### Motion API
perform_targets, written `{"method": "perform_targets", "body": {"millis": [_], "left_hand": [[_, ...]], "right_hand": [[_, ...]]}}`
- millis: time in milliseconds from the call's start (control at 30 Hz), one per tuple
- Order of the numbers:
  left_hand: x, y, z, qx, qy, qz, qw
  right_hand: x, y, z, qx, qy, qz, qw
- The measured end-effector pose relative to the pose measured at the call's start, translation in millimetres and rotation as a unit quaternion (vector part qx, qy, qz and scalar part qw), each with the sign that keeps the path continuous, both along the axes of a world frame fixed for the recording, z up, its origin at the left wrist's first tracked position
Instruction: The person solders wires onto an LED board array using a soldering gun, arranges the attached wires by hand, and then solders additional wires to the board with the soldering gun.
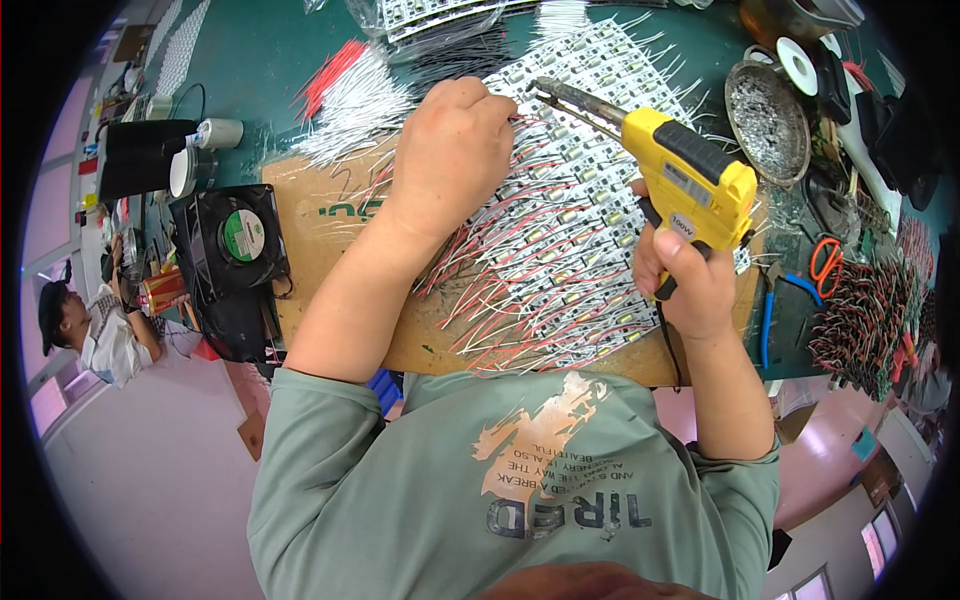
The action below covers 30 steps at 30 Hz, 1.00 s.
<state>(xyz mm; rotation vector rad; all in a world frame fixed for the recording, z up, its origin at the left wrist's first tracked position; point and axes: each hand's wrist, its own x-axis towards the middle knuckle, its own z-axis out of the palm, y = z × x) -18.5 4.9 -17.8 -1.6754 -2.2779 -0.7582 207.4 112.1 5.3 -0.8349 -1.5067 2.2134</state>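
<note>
My right hand (pixel 685 285) grips a yellow and black soldering gun (pixel 690 170) by its handle, a finger near the black trigger. Its long dark tip points left over a panel of white circuit boards (pixel 590 170), close to my left fingertips. My left hand (pixel 455 150) is closed in a pinch at the panel's far left part, on what looks like a thin red wire; the fingers partly hide it. Many red and white wires (pixel 530 310) stick out from the nearer rows of boards. A brown board (pixel 420 345) lies under the panel.
Bundles of white wires (pixel 365 105), red wires (pixel 330 75) and black wires (pixel 465 55) lie beyond my left hand. A black fan (pixel 240 235) stands left. On the right are a solder-crusted dish (pixel 768 120), blue-handled pliers (pixel 768 315), orange scissors (pixel 826 265) and piled wired boards (pixel 865 335). Another person (pixel 105 335) sits far left.
</note>
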Motion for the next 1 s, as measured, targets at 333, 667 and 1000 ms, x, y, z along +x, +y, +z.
{"method": "perform_targets", "body": {"millis": [333,667,1000], "left_hand": [[-3,-3,16,-0.009,-0.128,0.032,0.991],[-15,-3,4,-0.008,-0.039,0.064,0.997],[-14,4,-4,0.034,-0.001,0.031,0.999]], "right_hand": [[-11,5,1,-0.018,0.04,0.02,0.999],[-17,0,-8,0.016,0.006,0.039,0.999],[-22,0,-2,0.053,-0.044,0.043,0.997]]}}
